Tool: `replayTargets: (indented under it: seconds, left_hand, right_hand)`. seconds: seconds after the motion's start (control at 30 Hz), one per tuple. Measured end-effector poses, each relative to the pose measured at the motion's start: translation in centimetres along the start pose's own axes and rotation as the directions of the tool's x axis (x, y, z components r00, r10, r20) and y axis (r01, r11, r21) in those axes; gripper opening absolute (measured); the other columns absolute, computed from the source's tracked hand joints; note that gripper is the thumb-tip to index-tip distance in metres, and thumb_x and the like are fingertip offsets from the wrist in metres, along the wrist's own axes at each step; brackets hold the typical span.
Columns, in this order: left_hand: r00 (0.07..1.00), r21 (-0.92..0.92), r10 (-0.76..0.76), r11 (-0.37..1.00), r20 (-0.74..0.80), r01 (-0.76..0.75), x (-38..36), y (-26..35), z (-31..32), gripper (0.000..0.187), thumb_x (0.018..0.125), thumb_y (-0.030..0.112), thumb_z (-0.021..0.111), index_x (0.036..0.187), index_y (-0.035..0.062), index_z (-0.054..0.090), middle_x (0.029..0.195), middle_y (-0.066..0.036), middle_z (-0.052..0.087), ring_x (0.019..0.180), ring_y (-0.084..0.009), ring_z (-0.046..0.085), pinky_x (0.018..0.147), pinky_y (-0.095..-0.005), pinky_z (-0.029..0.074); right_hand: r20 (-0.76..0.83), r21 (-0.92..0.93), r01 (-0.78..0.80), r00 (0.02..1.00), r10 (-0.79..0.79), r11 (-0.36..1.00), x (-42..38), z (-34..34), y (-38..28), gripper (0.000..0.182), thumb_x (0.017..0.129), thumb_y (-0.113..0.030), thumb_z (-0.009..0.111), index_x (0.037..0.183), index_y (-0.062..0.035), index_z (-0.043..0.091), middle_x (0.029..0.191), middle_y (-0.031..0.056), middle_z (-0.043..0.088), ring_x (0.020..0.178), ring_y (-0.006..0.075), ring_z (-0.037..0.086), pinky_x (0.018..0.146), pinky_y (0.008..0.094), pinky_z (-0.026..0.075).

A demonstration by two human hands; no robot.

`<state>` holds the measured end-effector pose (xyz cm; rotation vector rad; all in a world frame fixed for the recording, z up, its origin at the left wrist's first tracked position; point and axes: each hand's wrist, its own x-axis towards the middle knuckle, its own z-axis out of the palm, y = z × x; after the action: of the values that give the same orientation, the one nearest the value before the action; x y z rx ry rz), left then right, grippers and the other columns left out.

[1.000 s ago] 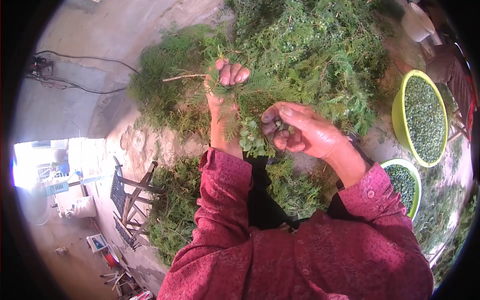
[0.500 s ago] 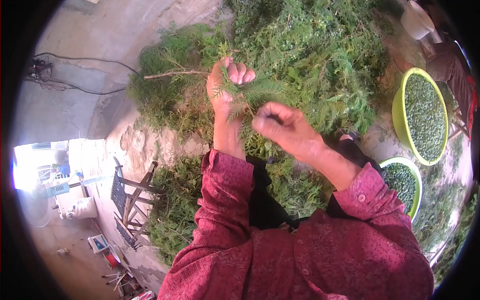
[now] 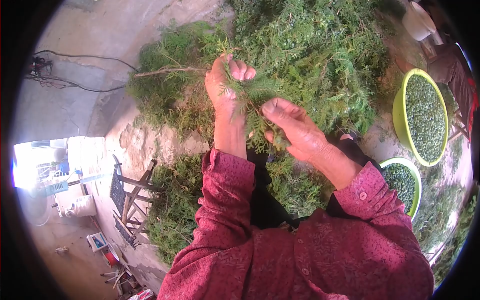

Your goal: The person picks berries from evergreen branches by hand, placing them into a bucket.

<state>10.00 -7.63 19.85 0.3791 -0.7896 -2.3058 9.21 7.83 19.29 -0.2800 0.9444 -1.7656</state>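
My left hand is closed around a leafy evergreen branch, whose bare brown stem sticks out to the left. Feathery green sprays hang from the fist toward the right. To the lower right, my right hand pinches a thin twig of the same branch between thumb and forefinger, with a drooping green sprig just below its fingertips. Whether a berry sits in the right fingers cannot be made out. Beyond both hands lies a large heap of cut evergreen branches, dotted with pale bluish-green berries.
On the right stand a yellow-green basin and a smaller pale-rimmed basin, both filled with green berries. A white bucket is at the upper right. Folding stools lie at the left, near more branches. Black cables cross the floor.
My right hand has turned and opened its grip slightly, shifting a little right, and the sprig now shows beside its fingers. The branch stem in my left hand has moved slightly left.
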Motion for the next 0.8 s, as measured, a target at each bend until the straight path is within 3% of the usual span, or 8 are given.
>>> replayTargets:
  seconds: [0.1,0.17,0.27,0.37,0.43,0.5,0.67,0.8]
  left_hand:
    - [0.998,0.013,0.022,1.0,-0.051,-0.021,0.1,-0.1,0.1,0.015,0.079,0.01,0.049,0.065,0.0042,0.048,0.046,-0.001,0.035,0.045,-0.0131,0.033,0.045,-0.0295,0.03]
    - [0.998,0.02,0.024,1.0,-0.053,-0.023,0.1,0.0,0.0,0.015,0.079,0.009,0.049,0.065,0.0041,0.048,0.046,-0.001,0.035,0.045,-0.0131,0.033,0.045,-0.0295,0.03]
    - [0.997,0.032,0.041,0.999,-0.06,-0.039,0.0,0.2,0.0,0.015,0.079,0.009,0.049,0.065,0.004,0.048,0.046,-0.001,0.034,0.044,-0.013,0.032,0.045,-0.0296,0.029]
    - [1.0,0.018,-0.01,1.0,0.008,0.01,0.2,0.4,-0.5,0.01,0.078,0.011,0.054,0.072,0.0039,0.052,0.046,-0.002,0.036,0.048,-0.0131,0.034,0.053,-0.0275,0.031]
    - [0.997,0.026,0.039,0.999,-0.071,-0.038,0.4,0.5,-0.3,0.014,0.079,0.008,0.048,0.065,0.0045,0.047,0.045,-0.001,0.032,0.043,-0.0135,0.032,0.044,-0.0296,0.028]
    - [0.997,0.0,0.019,1.0,-0.068,-0.019,0.7,1.1,-0.9,0.013,0.079,0.008,0.047,0.066,0.0046,0.047,0.045,-0.001,0.032,0.043,-0.0134,0.03,0.044,-0.0292,0.027]
    - [0.992,-0.021,0.011,1.0,-0.127,-0.014,0.7,1.3,-0.8,0.011,0.079,0.008,0.047,0.069,0.0043,0.047,0.045,0.0,0.03,0.043,-0.0131,0.027,0.045,-0.0287,0.025]
    - [0.993,-0.026,0.008,1.0,-0.117,-0.011,0.6,1.1,-0.7,0.01,0.079,0.008,0.047,0.07,0.0043,0.047,0.046,-0.001,0.032,0.043,-0.0131,0.027,0.045,-0.0295,0.024]
  right_hand:
    - [-0.065,0.081,-0.015,0.998,0.02,0.997,-0.2,0.1,-0.4,0.026,0.083,-0.035,0.056,0.085,-0.0094,0.054,0.067,-0.0042,0.049,0.054,0.004,0.045,0.043,0.0172,0.033]
    - [0.018,0.003,0.014,1.0,-0.014,1.0,-0.4,-0.2,-0.5,0.022,0.084,-0.031,0.056,0.08,-0.0096,0.053,0.063,-0.0045,0.048,0.051,0.0033,0.043,0.041,0.0178,0.033]
    - [0.006,-0.177,0.086,0.996,-0.086,0.98,0.0,-0.4,0.3,0.021,0.085,-0.029,0.054,0.079,-0.0092,0.052,0.06,-0.0049,0.045,0.046,0.0033,0.041,0.039,0.0176,0.032]
    - [-0.024,-0.2,0.037,0.999,-0.042,0.979,-0.3,-0.2,0.1,0.02,0.086,-0.026,0.052,0.079,-0.0078,0.051,0.058,-0.0051,0.043,0.042,0.004,0.038,0.037,0.0175,0.031]
    - [-0.031,-0.236,0.028,0.999,-0.036,0.971,-0.3,-0.2,0.1,0.019,0.086,-0.025,0.052,0.079,-0.007,0.051,0.058,-0.0045,0.043,0.041,0.004,0.038,0.037,0.018,0.032]
    - [-0.038,-0.27,0.02,0.999,-0.031,0.963,-0.4,-0.1,-0.1,0.019,0.087,-0.023,0.051,0.078,-0.0062,0.051,0.058,-0.0039,0.043,0.04,0.0041,0.037,0.037,0.0185,0.032]
    - [-0.168,-0.014,-0.088,0.982,0.084,0.996,-0.8,0.3,-0.1,0.016,0.086,-0.018,0.051,0.077,-0.0052,0.049,0.056,-0.0022,0.038,0.039,0.0047,0.033,0.034,0.0209,0.029]
    - [-0.22,0.083,-0.05,0.973,0.067,0.995,-1.1,0.0,-0.4,0.014,0.085,-0.017,0.052,0.077,-0.0057,0.049,0.056,-0.0023,0.036,0.038,0.006,0.031,0.033,0.021,0.025]
